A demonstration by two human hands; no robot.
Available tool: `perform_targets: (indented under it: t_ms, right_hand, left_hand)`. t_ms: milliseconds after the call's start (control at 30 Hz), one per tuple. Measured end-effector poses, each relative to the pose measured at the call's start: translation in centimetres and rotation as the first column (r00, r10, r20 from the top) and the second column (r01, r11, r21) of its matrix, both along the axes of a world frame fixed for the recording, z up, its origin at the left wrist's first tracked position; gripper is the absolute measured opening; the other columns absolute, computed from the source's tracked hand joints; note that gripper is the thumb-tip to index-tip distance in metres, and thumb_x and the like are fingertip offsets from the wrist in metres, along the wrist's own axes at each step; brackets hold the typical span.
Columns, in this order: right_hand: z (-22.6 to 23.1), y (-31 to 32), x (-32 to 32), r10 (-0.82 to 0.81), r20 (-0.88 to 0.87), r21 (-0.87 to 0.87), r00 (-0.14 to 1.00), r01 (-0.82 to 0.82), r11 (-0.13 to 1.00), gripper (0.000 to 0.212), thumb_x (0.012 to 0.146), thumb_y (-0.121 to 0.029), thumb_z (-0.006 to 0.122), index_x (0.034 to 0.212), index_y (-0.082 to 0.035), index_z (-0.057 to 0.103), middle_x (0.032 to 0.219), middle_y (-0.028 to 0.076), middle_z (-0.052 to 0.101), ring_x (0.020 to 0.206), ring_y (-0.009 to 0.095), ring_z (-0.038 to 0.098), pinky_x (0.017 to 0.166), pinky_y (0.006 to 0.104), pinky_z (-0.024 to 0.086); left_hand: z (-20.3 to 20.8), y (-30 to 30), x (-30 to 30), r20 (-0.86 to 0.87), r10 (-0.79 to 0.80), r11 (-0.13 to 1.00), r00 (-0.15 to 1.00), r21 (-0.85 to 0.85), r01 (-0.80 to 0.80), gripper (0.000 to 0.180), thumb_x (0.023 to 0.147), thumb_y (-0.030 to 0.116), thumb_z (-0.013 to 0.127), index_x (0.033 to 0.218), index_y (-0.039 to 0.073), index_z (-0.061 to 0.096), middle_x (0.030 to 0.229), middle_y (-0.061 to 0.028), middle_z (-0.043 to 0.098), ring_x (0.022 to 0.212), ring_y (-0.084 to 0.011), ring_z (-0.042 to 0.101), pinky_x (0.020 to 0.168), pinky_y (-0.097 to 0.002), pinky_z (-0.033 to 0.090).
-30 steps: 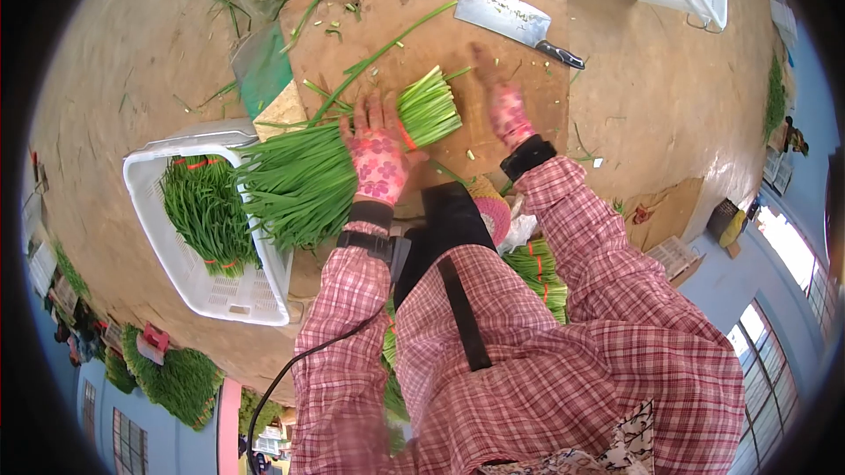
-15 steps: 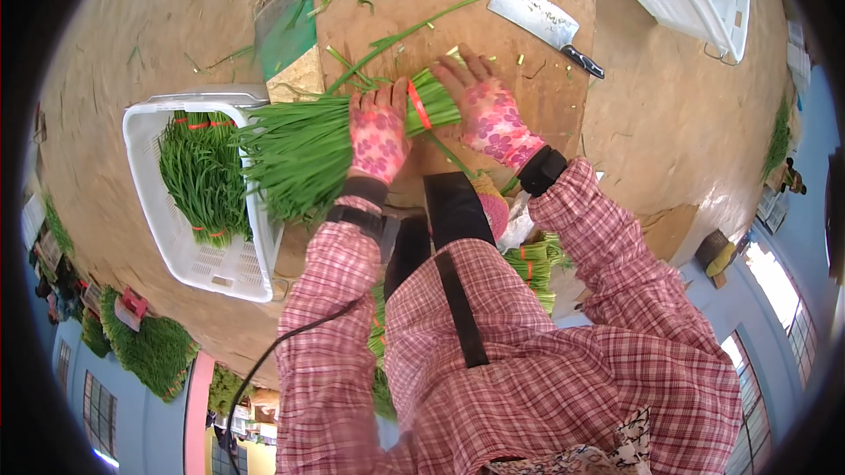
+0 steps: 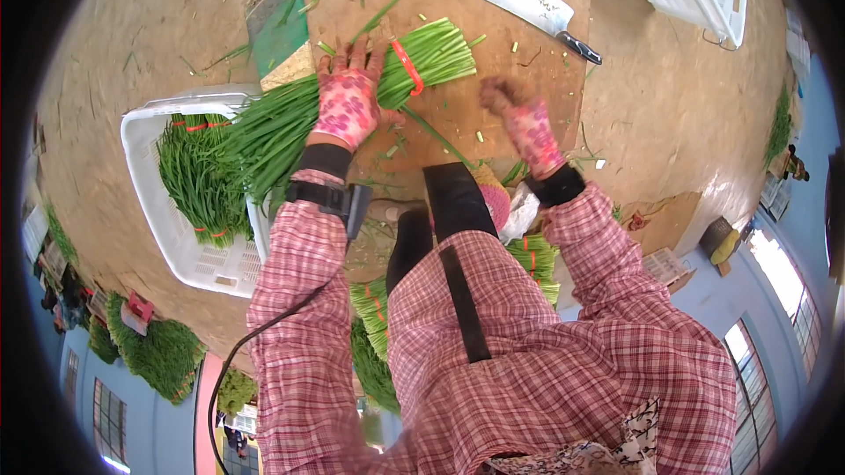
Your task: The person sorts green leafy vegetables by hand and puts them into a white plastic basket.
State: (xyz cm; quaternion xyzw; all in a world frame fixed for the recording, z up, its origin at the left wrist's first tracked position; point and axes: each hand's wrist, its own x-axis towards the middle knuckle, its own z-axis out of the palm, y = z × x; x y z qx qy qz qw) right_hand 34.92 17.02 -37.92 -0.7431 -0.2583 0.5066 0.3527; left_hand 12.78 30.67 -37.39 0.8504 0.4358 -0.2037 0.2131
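A flat, worn wooden board [image 3: 541,105] fills the middle. Left of it sits a white plastic crate [image 3: 216,271] with slotted walls, holding banded greens [image 3: 194,176]. On the board lies the bundle [image 3: 282,118], its smooth, pale round stems pointing right and its thin leaves trailing off the left edge over the crate. Near the board's far right corner rests a knife [image 3: 528,1], broad metal blade, dark handle. The left hand [image 3: 348,105], in patterned fabric, clamps the bundle over the board; the right hand [image 3: 528,127], bent above the board's right part, is apart from it, and I cannot tell whether its fingers are closed. A glossy red band [image 3: 407,68] circles the stems.
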Motion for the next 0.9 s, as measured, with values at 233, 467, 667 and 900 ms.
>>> perform_targets:
  t_ms: [233,467,667,900]
  right_hand:
    - [-1.1,3.3,-8.9,0.110,-0.007,-0.270,0.994,-0.108,0.957,0.022,0.086,-0.018,0.067,0.094,0.002,0.068,0.077,0.009,0.068,0.067,0.015,0.063,0.061,0.0255,0.049]
    - [-3.5,4.2,-10.3,-0.273,-0.135,-0.421,0.953,0.194,0.886,0.020,0.084,-0.020,0.066,0.081,-0.001,0.067,0.072,0.013,0.067,0.058,0.021,0.062,0.052,0.0331,0.048]
    - [-5.3,3.6,-7.7,0.315,0.243,-0.298,0.917,-0.239,0.924,0.028,0.085,-0.027,0.055,0.082,-0.001,0.066,0.072,0.018,0.065,0.066,0.036,0.061,0.061,0.0435,0.048]
    - [-3.0,3.7,-7.9,-0.089,-0.345,-0.455,0.934,-0.084,0.887,0.028,0.084,-0.033,0.061,0.086,-0.005,0.065,0.072,0.007,0.064,0.062,0.022,0.061,0.056,0.0350,0.048]
  left_hand:
    - [-2.6,-1.5,-0.7,0.060,0.048,0.993,0.997,0.104,-0.054,0.110,0.058,0.039,0.086,0.148,0.018,0.027,0.149,-0.0074,0.033,0.135,-0.0286,0.034,0.110,-0.0518,0.025]
    - [-1.9,-2.0,1.9,-0.066,-0.043,0.990,0.997,0.131,0.051,0.107,0.065,0.041,0.081,0.151,0.017,0.022,0.157,-0.0069,0.018,0.142,-0.0294,0.022,0.115,-0.0515,0.016]
    - [-3.6,-1.9,3.2,0.075,-0.020,0.966,0.997,0.259,0.000,0.073,0.082,0.023,0.063,0.148,0.018,0.031,0.143,-0.0100,0.042,0.127,-0.0284,0.045,0.107,-0.0472,0.031]
    - [-6.3,-2.3,2.4,0.063,0.035,0.941,0.997,0.334,-0.054,0.045,0.086,0.015,0.053,0.131,0.015,0.051,0.122,-0.0072,0.055,0.107,-0.0251,0.056,0.093,-0.0444,0.041]
